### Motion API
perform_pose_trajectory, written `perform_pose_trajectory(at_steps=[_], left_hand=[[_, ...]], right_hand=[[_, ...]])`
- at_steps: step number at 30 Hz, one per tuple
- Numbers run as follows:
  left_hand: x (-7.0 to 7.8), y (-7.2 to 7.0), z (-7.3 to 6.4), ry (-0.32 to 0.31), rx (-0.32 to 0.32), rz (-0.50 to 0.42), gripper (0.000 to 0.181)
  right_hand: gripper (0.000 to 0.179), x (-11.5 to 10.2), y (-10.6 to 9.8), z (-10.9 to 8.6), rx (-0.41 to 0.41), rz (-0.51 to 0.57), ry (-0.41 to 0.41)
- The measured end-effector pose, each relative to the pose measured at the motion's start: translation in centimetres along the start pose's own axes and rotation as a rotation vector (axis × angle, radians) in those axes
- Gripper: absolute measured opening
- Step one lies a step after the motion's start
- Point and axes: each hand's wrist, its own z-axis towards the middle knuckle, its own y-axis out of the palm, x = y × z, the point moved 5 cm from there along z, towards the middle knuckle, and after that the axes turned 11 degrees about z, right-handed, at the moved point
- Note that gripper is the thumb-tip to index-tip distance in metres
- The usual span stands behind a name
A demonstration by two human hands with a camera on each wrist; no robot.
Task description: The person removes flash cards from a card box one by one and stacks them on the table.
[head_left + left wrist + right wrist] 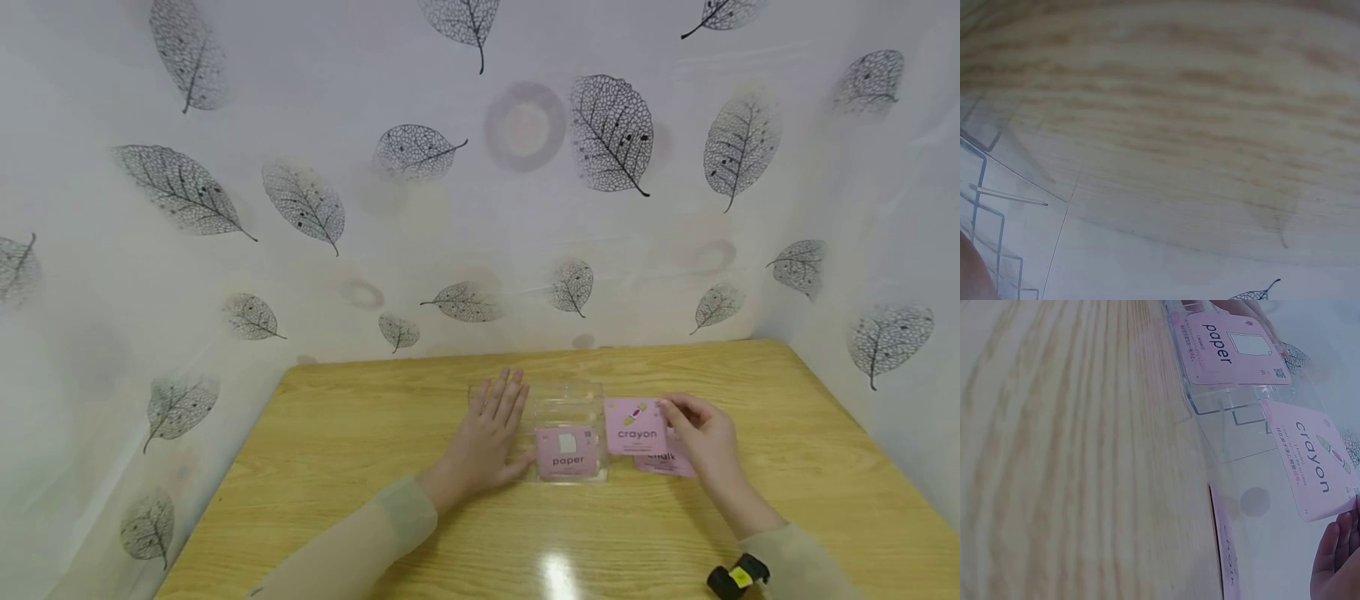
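Note:
Between thumb and fingers my right hand (701, 433) pinches a pink crayon card (636, 427) by its right edge. In the right wrist view the crayon card (1313, 459) is raised above the table. Partly hidden beneath it and the hand lies a pink chalk card (663, 460). Flat, with fingers stretched out, my left hand (483, 442) rests at the left part of a clear plastic case (570, 390). A pink paper card (567, 454) sits in the case's near right compartment. The left wrist view shows just a sliver of hand and some clear plastic edges.
A yellow wood-grain table (360, 417) carries everything. Behind it and along both sides hangs a pale cloth (450, 233) printed with dark leaves. A black band with a yellow patch (738, 575) is on the right wrist.

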Motion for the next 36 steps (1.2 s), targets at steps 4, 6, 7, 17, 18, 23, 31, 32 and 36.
perform_pose_trajectory(at_steps=[4,6,7,17,18,23,31,32,36], left_hand=[[-0.1,0.0,0.0,0.005,-0.004,0.003,0.103],[-0.1,-0.1,0.0,0.006,-0.004,0.006,0.103],[-0.1,0.0,0.0,0.007,-0.005,0.009,0.103],[-0.1,-0.1,0.0,0.008,-0.01,0.007,0.104],[-0.1,-0.2,0.0,0.008,-0.013,0.006,0.104],[-0.1,-0.2,0.0,0.004,-0.011,0.005,0.104],[-0.1,-0.2,0.1,0.003,-0.004,0.003,0.103],[-0.1,-0.2,0.1,0.003,-0.007,0.003,0.103],[0.0,-0.2,0.0,0.002,-0.01,-0.001,0.103]], right_hand=[[0.037,0.1,-0.4,-0.2,0.008,-0.019,0.013],[0.037,0.2,-0.6,-0.2,0.02,-0.031,0.027],[0.038,0.2,-0.7,-0.2,0.026,-0.033,0.037],[0.039,0.9,-1.7,-0.4,0.046,-0.039,0.051],[0.039,0.9,-1.8,-0.4,0.046,-0.043,0.046],[0.039,1.2,-2.1,-0.4,0.06,-0.049,0.049],[0.04,1.8,-2.7,-0.3,0.079,-0.077,0.093],[0.04,1.8,-2.8,-0.3,0.08,-0.087,0.098],[0.039,2.1,-2.9,-0.4,0.08,-0.118,0.118]])
